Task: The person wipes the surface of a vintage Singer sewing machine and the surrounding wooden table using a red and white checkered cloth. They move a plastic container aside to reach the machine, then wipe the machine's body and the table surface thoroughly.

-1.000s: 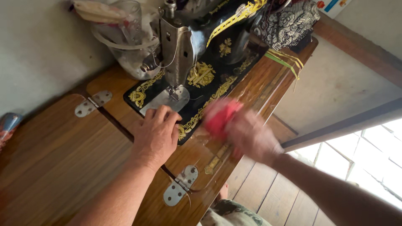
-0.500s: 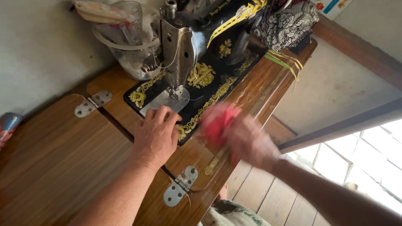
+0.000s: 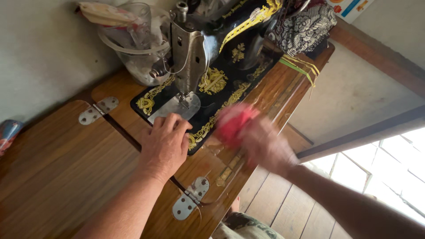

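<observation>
1. Black sewing machine (image 3: 221, 57) with gold ornament, bolted down at the far side of the wooden table (image 3: 57, 177) — landmark for all that follows.
2. Left hand (image 3: 164, 145) flat, palm down, fingers together and spread forward, holding nothing; resting on the table just in front of the machine, fingertips touching the edge of the black bed beside the shiny needle plate (image 3: 175, 109).
3. Right hand (image 3: 265, 148) blurred with motion, closed around a red cloth (image 3: 233, 125); hovering at the front right corner of the machine's bed, over the table's near edge.
4. Red cloth bunched up, pressed at or just above the gold-trimmed rim of the bed — contact too smeared to tell.
5. Clear plastic jug (image 3: 137, 44) standing left of the machine's head, against the wall, stuffed with scraps.
6. Black-and-white patterned fabric (image 3: 305, 28) heaped behind the machine's right end.
7. Yellow-green strips (image 3: 301, 66) lying on the table right of the machine, tips over the edge.
8. Metal hinges: one pair (image 3: 98, 109) left of the machine, another (image 3: 191, 198) well in front of it, near the left wrist.
</observation>
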